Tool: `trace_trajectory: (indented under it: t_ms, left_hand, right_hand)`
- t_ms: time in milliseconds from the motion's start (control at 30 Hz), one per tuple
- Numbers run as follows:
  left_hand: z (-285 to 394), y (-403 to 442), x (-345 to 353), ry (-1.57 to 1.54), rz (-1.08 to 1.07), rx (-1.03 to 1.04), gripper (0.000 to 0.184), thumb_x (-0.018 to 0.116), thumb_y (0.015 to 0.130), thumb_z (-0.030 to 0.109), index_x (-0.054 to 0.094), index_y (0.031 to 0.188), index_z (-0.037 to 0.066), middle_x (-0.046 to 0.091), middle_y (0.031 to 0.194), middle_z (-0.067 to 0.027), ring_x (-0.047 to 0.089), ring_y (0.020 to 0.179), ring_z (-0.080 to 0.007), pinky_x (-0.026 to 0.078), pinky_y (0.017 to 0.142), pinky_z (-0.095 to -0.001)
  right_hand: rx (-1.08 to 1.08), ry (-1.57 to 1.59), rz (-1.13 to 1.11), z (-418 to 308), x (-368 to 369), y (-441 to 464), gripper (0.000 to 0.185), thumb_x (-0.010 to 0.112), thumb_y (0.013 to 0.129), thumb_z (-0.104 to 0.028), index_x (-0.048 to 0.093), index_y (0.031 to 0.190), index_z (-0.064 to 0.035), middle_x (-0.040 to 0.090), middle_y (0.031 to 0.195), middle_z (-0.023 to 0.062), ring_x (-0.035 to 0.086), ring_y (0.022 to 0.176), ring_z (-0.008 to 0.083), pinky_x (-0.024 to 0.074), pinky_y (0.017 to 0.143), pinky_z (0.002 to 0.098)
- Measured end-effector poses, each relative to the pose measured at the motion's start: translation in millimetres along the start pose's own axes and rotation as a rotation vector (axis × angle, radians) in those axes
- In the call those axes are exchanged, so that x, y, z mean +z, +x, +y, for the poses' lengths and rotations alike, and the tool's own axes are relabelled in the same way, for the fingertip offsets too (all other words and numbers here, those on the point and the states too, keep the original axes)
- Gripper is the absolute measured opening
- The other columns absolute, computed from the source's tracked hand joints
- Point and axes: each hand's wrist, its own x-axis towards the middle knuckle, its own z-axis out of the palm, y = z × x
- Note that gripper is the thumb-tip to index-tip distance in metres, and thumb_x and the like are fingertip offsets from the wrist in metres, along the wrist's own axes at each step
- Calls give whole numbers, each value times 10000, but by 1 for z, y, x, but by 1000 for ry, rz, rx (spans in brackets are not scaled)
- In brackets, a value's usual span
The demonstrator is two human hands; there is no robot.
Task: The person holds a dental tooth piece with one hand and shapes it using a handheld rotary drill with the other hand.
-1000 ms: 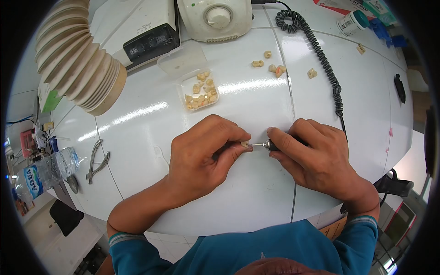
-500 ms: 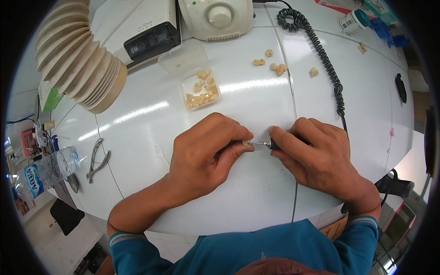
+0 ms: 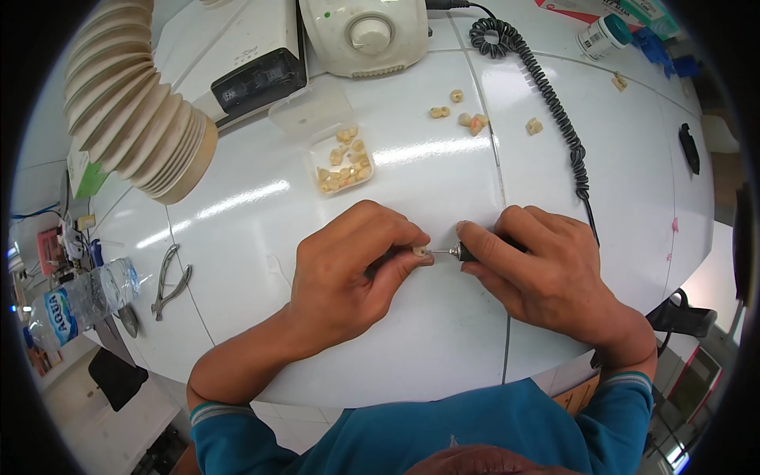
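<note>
Between its thumb and fingertips, my left hand (image 3: 348,273) pinches a small cream tooth-shaped piece (image 3: 419,251). My right hand (image 3: 542,273) is wrapped round a dark rotary handpiece (image 3: 467,252), whose thin metal bit points left and meets or nearly meets the piece; exact contact is too small to tell. Most of the handpiece is hidden by my fingers. Beyond my left hand, an open clear plastic box (image 3: 372,176) holds several similar pieces. More tooth pieces (image 3: 475,123) lie on the white table (image 3: 380,348) beyond my right hand.
A ribbed hose (image 3: 142,119) hangs at the upper left. Pliers (image 3: 169,283) and a plastic bottle (image 3: 79,305) are on the left. A control unit (image 3: 368,36) stands at the back, with a coiled black cord (image 3: 546,87) to its right. A white jar (image 3: 598,39) is farther right.
The view has shifted slightly, so the table items appear a little lower and to the left. Both hands keep nearly the same pose and hold the same things.
</note>
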Motion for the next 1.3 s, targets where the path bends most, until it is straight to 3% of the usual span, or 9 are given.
trace_trajectory:
  t_ms: [367, 567, 933, 1300]
  left_hand:
    - [3, -1, 0, 23, -15, -50, 183, 897, 900, -25, 800, 1050, 12, 766, 973, -73, 696, 785, -126, 537, 663, -273]
    - [1, -5, 6, -59, 1, -125, 171, 854, 950, -23, 767, 1095, -1, 785, 981, -49, 726, 858, -97, 578, 776, -264]
    - [-4, -7, 9, -104, 34, -100, 177, 825, 987, -1, 779, 1157, -9, 838, 1059, -81, 785, 963, -113, 624, 891, -265]
    - [1, -8, 9, -85, 56, -67, 169, 832, 990, 15, 790, 1153, -5, 833, 1008, -60, 760, 901, -91, 605, 836, -259]
  right_hand:
    - [-33, -75, 69, -2, 3, -2, 252, 862, 965, -294, 735, 1155, -189, 572, 843, 7, 677, 676, 197, 491, 549, 372]
    - [-45, -89, 105, 0, 9, -7, 173, 778, 1056, -313, 736, 1129, -162, 642, 799, 61, 698, 641, 281, 524, 562, 433]
    - [-66, -103, 140, 2, 13, -9, 197, 727, 1078, -327, 751, 1151, -146, 714, 867, 107, 739, 730, 344, 571, 652, 486]
    - [-49, -114, 143, -1, 13, -8, 200, 744, 1066, -326, 762, 1156, -149, 692, 838, 110, 722, 671, 352, 563, 615, 479]
